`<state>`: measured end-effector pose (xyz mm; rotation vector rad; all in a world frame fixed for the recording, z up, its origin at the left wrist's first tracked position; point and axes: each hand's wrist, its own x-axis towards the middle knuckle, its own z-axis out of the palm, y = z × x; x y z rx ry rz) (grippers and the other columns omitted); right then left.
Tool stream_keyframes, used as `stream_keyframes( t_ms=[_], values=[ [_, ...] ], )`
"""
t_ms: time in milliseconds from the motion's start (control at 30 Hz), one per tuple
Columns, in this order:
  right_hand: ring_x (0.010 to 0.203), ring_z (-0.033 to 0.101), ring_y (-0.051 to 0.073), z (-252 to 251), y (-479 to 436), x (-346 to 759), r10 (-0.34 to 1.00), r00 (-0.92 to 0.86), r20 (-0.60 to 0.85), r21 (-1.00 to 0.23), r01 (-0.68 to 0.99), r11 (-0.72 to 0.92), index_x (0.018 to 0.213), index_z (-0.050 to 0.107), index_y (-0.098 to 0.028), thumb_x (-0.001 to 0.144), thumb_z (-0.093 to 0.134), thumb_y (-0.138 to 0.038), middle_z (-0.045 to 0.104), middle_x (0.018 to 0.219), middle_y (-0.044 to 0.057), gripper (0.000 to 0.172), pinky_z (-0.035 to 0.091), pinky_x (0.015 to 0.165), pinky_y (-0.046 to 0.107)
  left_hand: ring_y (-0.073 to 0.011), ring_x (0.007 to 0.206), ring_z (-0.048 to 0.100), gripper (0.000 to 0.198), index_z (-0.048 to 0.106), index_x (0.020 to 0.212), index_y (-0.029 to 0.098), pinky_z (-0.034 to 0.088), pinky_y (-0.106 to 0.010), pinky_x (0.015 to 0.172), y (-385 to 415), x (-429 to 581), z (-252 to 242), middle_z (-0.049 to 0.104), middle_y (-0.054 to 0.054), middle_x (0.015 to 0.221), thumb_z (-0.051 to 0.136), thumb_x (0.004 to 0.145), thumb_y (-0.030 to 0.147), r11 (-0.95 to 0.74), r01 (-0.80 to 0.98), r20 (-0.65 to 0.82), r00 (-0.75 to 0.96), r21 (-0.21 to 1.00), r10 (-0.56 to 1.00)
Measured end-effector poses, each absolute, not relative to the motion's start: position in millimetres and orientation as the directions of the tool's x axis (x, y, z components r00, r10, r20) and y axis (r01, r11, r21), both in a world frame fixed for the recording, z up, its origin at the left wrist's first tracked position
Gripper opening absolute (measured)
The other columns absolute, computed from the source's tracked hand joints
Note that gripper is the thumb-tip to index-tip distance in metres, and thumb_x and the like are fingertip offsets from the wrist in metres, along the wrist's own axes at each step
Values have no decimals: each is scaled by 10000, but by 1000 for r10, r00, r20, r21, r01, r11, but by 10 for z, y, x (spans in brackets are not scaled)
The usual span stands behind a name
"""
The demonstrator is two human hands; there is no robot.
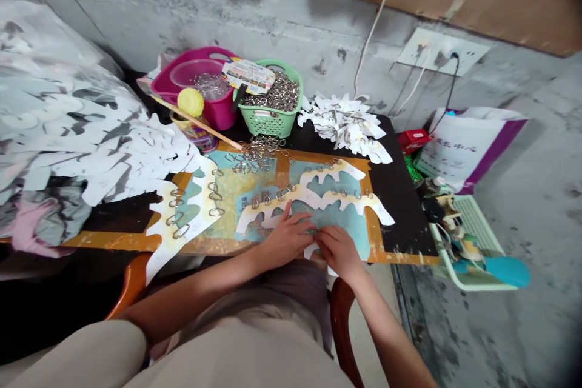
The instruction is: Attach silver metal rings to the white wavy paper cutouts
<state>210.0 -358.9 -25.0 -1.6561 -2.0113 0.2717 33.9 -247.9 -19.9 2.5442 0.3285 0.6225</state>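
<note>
My left hand point(291, 235) and my right hand point(337, 248) meet at the table's front edge, fingertips close together. The fingers of both look bent inward at a pinch; what is between them is too small to make out. Part of a white cut-out piece point(311, 251) shows below them. Just beyond lie jagged white cut-outs point(309, 195) with yellowish smears and metal oval rings point(267, 196) set along them. Another white cut-out point(357, 199) with rings lies right of my left hand's fingers. Two more cut-outs point(162, 246) with rings lie at the left.
Loose metal rings point(257, 154) are heaped before a green basket point(268, 124) full of rings. A magenta basket point(222, 110), a yellow-lidded jar point(191, 103) and a wooden stick point(200, 124) stand beside it. White cut-outs pile up at left point(113, 157) and back right point(348, 124).
</note>
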Motion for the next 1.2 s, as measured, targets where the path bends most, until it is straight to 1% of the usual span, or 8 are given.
stream_keyframes(
  t_ms=[133,333,533,633,767,967,1100,1200],
  values=[
    [827,557,231,-301,-3681,2125,936,-170,308,-405,867,291,1040,659,-171,1000,427,-158,646,947,100,236,448,725,360,-316,1281,487,179,720,859,231,194,-631,1138,-2443,336,-202,730,-36,958,579,891,126,-785,125,287,887,606,363],
    [840,556,255,-416,-3801,2091,929,-123,349,-349,903,251,1177,650,-174,974,449,-143,650,1023,129,287,473,726,392,-322,1292,466,238,721,938,254,171,-620,1139,-2457,323,-196,713,-45,989,566,870,85,-708,95,267,884,700,382],
    [956,566,243,-304,-3820,2051,939,85,334,-633,758,156,1206,642,-208,932,417,-77,617,1077,105,377,505,822,394,-340,1269,462,259,694,972,226,212,-619,1119,-2504,312,-206,672,-86,1048,587,826,40,-779,117,253,907,616,336],
    [994,572,234,-277,-3829,1993,918,159,364,-689,709,150,1318,561,-251,923,403,-62,632,1151,78,465,502,862,408,-328,1246,480,247,686,969,224,199,-636,1119,-2552,312,-188,667,-83,1017,569,845,44,-735,127,254,888,666,383],
    [1007,580,244,-361,-3857,1894,915,152,373,-667,730,151,1415,437,-266,912,430,-82,665,1150,61,536,503,872,425,-308,1231,508,255,683,976,232,210,-613,1133,-2638,306,-202,669,-75,1020,530,884,50,-699,134,281,850,703,445],
    [1021,569,300,-441,-3888,1834,908,168,383,-546,835,75,1473,316,-230,919,461,-105,701,1080,86,586,399,948,515,-305,1263,490,243,664,1058,204,143,-649,1147,-2649,300,-205,670,-101,1066,489,934,89,-881,201,257,907,429,333],
    [1031,560,325,-372,-3875,1798,905,197,378,-419,908,-23,1450,347,-222,918,477,-112,732,987,76,559,203,1024,612,-294,1246,507,179,680,994,197,160,-587,1167,-2482,280,-76,687,-83,1029,531,914,138,-869,168,202,936,465,289],
    [1051,554,316,-330,-3859,1792,911,202,359,-437,899,-27,1443,342,-212,916,464,-108,733,987,75,550,182,1041,597,-262,1176,540,189,658,1071,210,178,-559,1165,-2334,303,-3,668,-76,1058,535,928,197,-865,156,163,951,477,261]
  ],
)
